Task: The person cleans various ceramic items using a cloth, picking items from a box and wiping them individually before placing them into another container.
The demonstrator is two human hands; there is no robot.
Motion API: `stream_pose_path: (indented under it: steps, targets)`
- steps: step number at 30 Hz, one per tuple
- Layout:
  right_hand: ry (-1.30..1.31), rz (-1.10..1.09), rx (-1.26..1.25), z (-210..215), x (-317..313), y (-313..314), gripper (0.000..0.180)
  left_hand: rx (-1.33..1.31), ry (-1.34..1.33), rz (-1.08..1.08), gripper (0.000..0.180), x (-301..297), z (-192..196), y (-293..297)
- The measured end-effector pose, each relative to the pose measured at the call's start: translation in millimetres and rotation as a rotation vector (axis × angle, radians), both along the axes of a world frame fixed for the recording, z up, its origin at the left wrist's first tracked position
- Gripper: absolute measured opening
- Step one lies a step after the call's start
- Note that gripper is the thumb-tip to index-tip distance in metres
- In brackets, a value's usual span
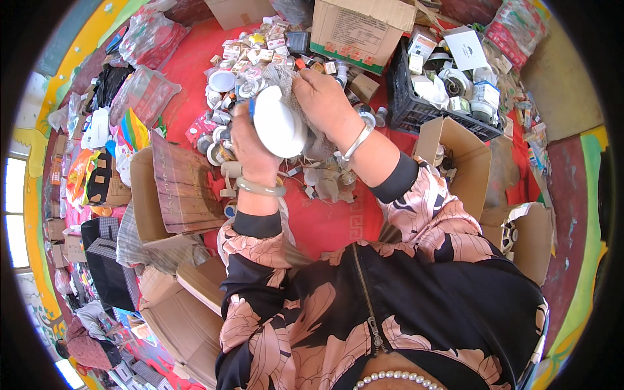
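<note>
- Head view: the left hand (255, 148) grips the white round fixture (281, 123) by its left side, above the red floor covering (341, 218).
- The right hand's (323, 101) fingers are bunched on a grey cloth (317, 144) at the fixture's right.
- Steady left support and light, even cloth pressure, clear of the pile (250, 58) beyond, should work best.

Clear plastic sack (147, 94) beside black bag (112, 85)

1. Blue patch by the left hand (255, 149): blurred, can't name it!
2. Pearl necklace (398, 375): sliced by the lower edge!
3. Cardboard box (238, 14) up top: cropped!
4. Far-off person (94, 346): too small to read!
</note>
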State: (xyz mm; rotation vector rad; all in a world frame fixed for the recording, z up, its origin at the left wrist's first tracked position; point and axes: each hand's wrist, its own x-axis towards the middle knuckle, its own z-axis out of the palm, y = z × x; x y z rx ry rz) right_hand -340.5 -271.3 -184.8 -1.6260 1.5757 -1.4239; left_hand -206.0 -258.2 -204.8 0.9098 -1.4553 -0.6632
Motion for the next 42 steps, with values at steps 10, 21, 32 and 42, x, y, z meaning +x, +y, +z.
stream_pose_path:
  steps: [10, 21, 32, 42]
  targets:
    - [-0.365, 0.193, 0.171, -10, -21, -14, 0.04, 0.547, 1.079, -0.688, 0.037, 8, -19, -11]
    - [-0.074, 0.136, -0.006, -8, -36, 56, 0.035, -0.215, -0.639, 0.139, 0.045, -10, 4, 11]
    - [-0.514, 0.139, -0.062, -3, -143, 150, 0.015, 0.554, 0.741, -0.546, 0.059, -95, 8, 47]
    - [0.058, -0.612, 0.152, -77, -360, 294, 0.022, 0.623, 0.667, -0.154, 0.024, 44, -57, -29]
